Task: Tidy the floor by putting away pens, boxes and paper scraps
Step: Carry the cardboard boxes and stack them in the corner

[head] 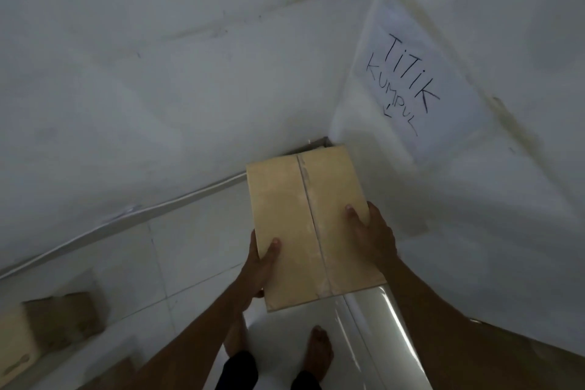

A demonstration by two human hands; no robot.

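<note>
A tan cardboard box (308, 225) with a taped seam down its top is held out over the white tiled floor, its far end close to the room's corner. My left hand (259, 266) grips its near left edge, thumb on top. On the right side my right hand (372, 236) clasps the box, thumb also on top. Below the box my two bare feet stand on the tiles. On the right wall hangs a white paper sign (411, 82) with handwritten words "TITIK KUMPUL" and an arrow pointing down.
Another brown cardboard box (68, 317) sits on the floor at the lower left beside a paler box (15, 345). White walls meet in the corner (326, 141) just beyond the held box. White baseboards run along both walls.
</note>
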